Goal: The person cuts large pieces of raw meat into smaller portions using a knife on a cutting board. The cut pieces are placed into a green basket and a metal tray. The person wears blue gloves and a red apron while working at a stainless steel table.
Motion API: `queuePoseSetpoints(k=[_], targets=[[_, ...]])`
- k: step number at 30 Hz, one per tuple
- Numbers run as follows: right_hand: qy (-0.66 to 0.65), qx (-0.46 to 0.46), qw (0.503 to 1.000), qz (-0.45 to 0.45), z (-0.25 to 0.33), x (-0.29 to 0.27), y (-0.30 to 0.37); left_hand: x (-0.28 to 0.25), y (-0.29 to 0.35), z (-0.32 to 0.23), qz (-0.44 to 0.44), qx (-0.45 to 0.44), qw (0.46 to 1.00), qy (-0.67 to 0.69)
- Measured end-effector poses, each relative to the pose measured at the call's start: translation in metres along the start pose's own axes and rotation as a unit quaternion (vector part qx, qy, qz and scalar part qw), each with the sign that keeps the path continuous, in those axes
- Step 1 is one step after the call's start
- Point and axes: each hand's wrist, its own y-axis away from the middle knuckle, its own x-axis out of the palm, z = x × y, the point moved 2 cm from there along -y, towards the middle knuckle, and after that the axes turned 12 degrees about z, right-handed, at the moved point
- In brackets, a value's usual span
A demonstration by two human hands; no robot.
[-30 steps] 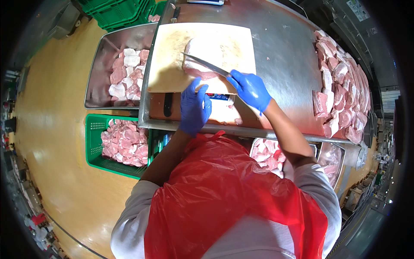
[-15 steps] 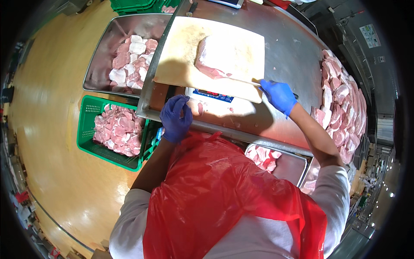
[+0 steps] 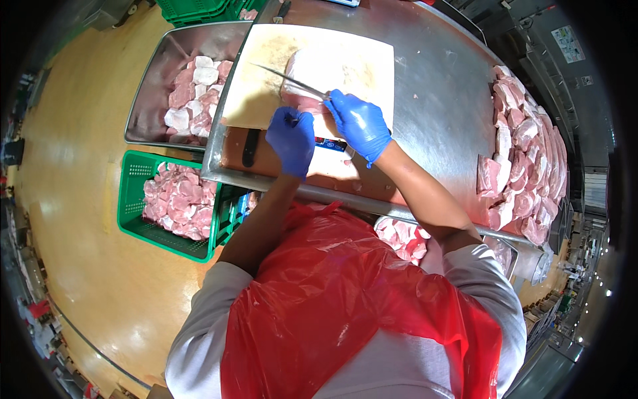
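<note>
In a blue glove, my right hand (image 3: 362,126) is closed around the handle of a knife (image 3: 290,80). Its long thin blade points up and left over a pale slab of raw meat (image 3: 316,68). The slab lies on a cream cutting board (image 3: 259,50), its pink side toward me. My left hand (image 3: 291,141), also gloved in blue, is curled at the slab's near edge; whatever its fingers hold is hidden. Just beyond my wrists, a scale with a digital display (image 3: 331,143) is partly covered by the board and hands.
Sliced meat is piled on the steel table's right (image 3: 432,86). To the left stand a steel tub (image 3: 147,110) and a green crate (image 3: 129,199), both holding meat pieces. A dark handle-like object (image 3: 250,147) lies by the board. More meat pieces (image 3: 401,236) sit below the table's near edge.
My right hand has swung left from the board's right corner, bringing the knife blade over the slab. My left hand has moved up and right to the slab's near edge.
</note>
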Motion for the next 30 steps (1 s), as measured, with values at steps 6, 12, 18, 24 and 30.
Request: queuePoseSetpoints(k=[6, 12, 18, 24, 30], targets=[[0.078, -0.009, 0.990, 0.117, 0.000, 0.002, -0.004, 0.004, 0.018, 0.023, -0.018, -0.025, 0.987, 0.160], [0.148, -0.003, 0.965, 0.217, -0.051, -0.022, 0.030, 0.002, 0.018, 0.039, -0.033, -0.018, 0.975, 0.218], [0.260, -0.008, 0.923, 0.282, -0.108, -0.060, 0.061, -0.029, 0.015, 0.045, -0.028, -0.021, 0.974, 0.225], [0.169, -0.023, 0.971, 0.169, -0.063, -0.067, 0.065, -0.051, 0.013, 0.018, -0.050, 0.087, 0.995, -0.012], [0.091, -0.013, 0.986, 0.140, 0.008, -0.022, 0.003, -0.014, 0.008, 0.004, 0.068, 0.152, 0.980, -0.106]])
